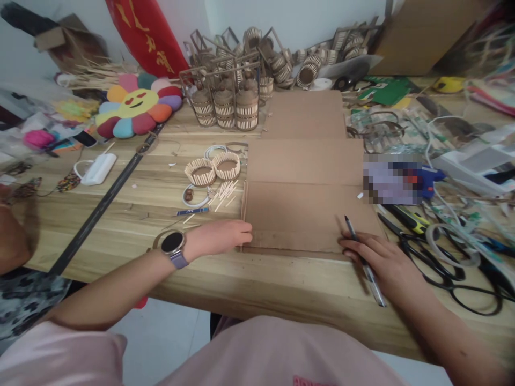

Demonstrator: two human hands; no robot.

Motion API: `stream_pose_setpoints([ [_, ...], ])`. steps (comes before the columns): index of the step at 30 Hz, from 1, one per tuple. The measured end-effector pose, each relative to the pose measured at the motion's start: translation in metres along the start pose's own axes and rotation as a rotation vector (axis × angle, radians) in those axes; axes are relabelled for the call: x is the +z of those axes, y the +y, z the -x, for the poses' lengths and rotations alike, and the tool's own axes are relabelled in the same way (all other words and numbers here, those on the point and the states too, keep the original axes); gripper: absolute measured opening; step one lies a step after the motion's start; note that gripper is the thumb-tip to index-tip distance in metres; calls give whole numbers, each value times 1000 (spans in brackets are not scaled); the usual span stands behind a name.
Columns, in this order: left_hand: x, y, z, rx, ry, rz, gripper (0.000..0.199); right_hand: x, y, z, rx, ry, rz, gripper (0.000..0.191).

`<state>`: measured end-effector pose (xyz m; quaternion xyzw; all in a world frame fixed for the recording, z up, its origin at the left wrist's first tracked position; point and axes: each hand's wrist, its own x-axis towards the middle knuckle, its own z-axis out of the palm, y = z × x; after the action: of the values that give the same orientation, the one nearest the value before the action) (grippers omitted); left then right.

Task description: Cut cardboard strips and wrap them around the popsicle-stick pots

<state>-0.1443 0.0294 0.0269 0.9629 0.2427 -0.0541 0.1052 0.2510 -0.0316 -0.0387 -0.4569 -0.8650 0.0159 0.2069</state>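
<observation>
A creased sheet of brown cardboard (301,209) lies on the wooden table in front of me. My left hand (225,236), with a watch on its wrist, pinches the sheet's near left corner. At the near right edge, my right hand (372,257) holds a pen (368,273) between its fingers, the dark tip pointing away from me, and its fingertips touch the cardboard. Left of the sheet are two small rings of short sticks (201,172), loose sticks (225,194), a roll of tape (195,197) and a blue strip (192,212).
Scissors (475,297), a cutter (408,219) and a clear tape roll (453,245) lie right of my right hand. Stick lanterns on a frame (224,107) stand at the back. A black strip (108,198) crosses the left side, near another person's arm (14,236).
</observation>
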Motion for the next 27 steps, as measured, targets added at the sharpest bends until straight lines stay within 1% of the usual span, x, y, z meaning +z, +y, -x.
stream_pose_setpoints([
  [3,-12,-4,-13,63,-189,-99,65,0,1,0,-17,-7,15,30],
  [4,-15,-6,-17,78,-233,-110,68,0,1,0,-21,-10,20,30],
  [6,-18,-8,-24,107,-293,-108,64,0,1,0,-25,-15,27,31],
  [9,-21,-9,-30,123,-327,-87,56,0,2,-1,-33,-16,17,29],
  [13,-24,-7,-32,121,-369,-110,52,0,3,-1,-28,12,-58,25],
  [15,-26,-5,-33,118,-381,-123,52,1,3,0,21,57,-107,26],
  [18,-29,-4,-33,107,-392,-133,51,0,-3,-3,157,103,-163,31],
  [20,-29,-4,-33,95,-394,-130,51,-3,-15,-9,218,104,-185,32],
  [22,-29,-6,-33,83,-400,-121,52,-7,-35,-19,240,97,-214,32],
  [23,-29,-7,-33,79,-404,-114,53,-9,-48,-25,245,55,-254,30],
  [24,-28,-8,-33,77,-407,-106,53,-11,-60,-30,258,61,-296,28],
  [25,-28,-9,-33,77,-406,-96,53,-11,-73,-35,264,34,-351,26],
  [27,-28,-11,-33,79,-405,-74,53,-9,-95,-42,256,23,-475,24],
])
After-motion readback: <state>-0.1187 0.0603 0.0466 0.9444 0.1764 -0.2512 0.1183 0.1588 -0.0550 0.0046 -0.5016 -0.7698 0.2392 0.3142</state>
